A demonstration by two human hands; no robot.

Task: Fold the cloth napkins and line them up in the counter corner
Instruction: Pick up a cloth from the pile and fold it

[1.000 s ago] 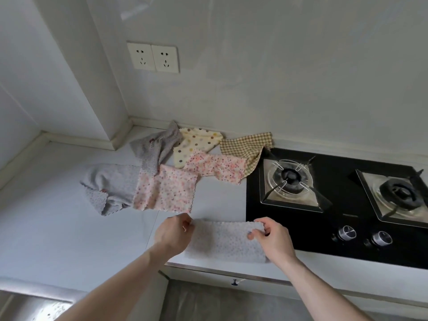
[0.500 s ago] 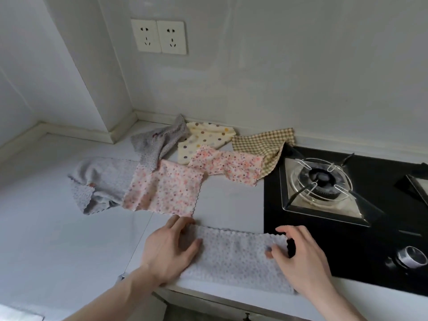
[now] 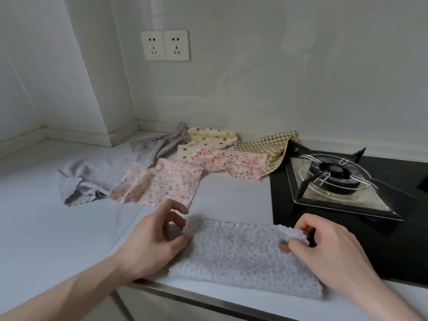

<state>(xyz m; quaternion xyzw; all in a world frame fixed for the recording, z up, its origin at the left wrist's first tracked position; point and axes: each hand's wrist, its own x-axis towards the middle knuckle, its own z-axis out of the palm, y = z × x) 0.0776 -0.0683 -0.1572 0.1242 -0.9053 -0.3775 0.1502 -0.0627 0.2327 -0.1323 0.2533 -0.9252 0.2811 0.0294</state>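
Both hands' fingers [image 3: 284, 247] pinch the nubbly grey napkin [image 3: 240, 256] — a folded oblong — by its ends.

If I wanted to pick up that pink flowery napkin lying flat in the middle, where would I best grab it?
Probably the pink flowery napkin by its near right corner, coming from the front. That zigzag-edged corner lies flat on bare counter, clear of the grey napkin that its left side overlaps, so fingers could pinch it alone.
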